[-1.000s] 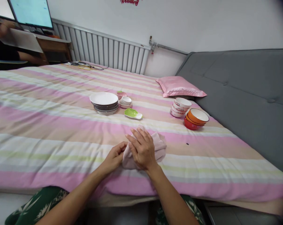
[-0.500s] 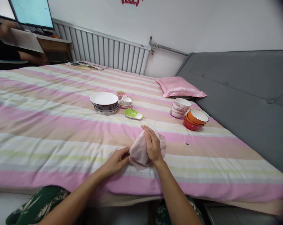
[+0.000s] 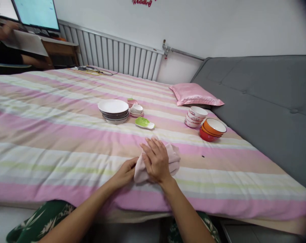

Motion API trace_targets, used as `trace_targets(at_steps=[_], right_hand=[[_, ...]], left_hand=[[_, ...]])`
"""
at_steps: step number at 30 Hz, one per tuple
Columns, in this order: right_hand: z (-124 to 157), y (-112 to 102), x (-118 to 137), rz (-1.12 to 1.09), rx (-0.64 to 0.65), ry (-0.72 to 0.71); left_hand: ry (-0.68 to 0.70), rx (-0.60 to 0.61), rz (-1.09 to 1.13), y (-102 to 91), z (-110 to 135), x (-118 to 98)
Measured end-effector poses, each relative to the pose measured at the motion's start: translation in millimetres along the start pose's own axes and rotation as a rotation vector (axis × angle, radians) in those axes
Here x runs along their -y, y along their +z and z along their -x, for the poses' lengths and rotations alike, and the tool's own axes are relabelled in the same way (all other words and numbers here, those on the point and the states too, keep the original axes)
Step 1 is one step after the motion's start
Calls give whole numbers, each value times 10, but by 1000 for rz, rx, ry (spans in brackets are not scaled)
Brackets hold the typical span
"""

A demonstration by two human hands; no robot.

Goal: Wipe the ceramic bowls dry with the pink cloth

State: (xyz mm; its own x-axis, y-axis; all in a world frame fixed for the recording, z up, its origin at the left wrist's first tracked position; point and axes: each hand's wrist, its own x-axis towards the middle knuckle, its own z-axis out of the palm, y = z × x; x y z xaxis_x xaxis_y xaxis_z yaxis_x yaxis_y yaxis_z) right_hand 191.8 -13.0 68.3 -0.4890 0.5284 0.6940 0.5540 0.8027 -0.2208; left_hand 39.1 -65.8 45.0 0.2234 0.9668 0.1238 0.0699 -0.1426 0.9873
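Observation:
A crumpled pale pink cloth (image 3: pixel 173 158) lies near the front edge of the bed. My left hand (image 3: pixel 126 171) is closed on its left side, thumb and fingers pinching the edge. Across the top rests my right hand (image 3: pixel 156 158), palm down, its fingers stretched out and slightly apart. Whether anything sits inside or under the cloth is hidden. Just beyond the hands is a green and white vegetable-shaped dish (image 3: pixel 144 123). A stack of plates (image 3: pixel 114 107), white on top, stands behind to the left, beside small white bowls (image 3: pixel 136 108) and a pink dish (image 3: pixel 132 102).
On the right stand stacked white patterned bowls (image 3: pixel 197 114) and orange and red bowls (image 3: pixel 212 130). A pink pillow (image 3: pixel 195 94) lies by the grey headboard (image 3: pixel 259 91). A small dark speck (image 3: pixel 203 156) is on the striped sheet. Far left, a person (image 3: pixel 3 37) sits at a desk.
My right hand has turned from its edge to palm down and shifted slightly left over the cloth. My left hand has moved slightly left with the cloth's edge.

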Motion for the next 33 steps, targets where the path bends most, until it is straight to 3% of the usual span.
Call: trace_targets(at_steps=[6,13,17,22,33], right_hand=[[37,90,120,75,34,-75],[-3,31,46,34,38,-20],[-51,-39,-55,-108,13,115],[-66,-64,-210,-446,-32,304],[-21,157,-403,-1060,-208,900]], left_hand=[[3,-111,7,-11,-30,51],[43,-44,-62,10,-16,-13],[22,-1,-157,34,-5,-62],[5,22,-305,37,9,-64],[-5,46,-276,45,34,-55]])
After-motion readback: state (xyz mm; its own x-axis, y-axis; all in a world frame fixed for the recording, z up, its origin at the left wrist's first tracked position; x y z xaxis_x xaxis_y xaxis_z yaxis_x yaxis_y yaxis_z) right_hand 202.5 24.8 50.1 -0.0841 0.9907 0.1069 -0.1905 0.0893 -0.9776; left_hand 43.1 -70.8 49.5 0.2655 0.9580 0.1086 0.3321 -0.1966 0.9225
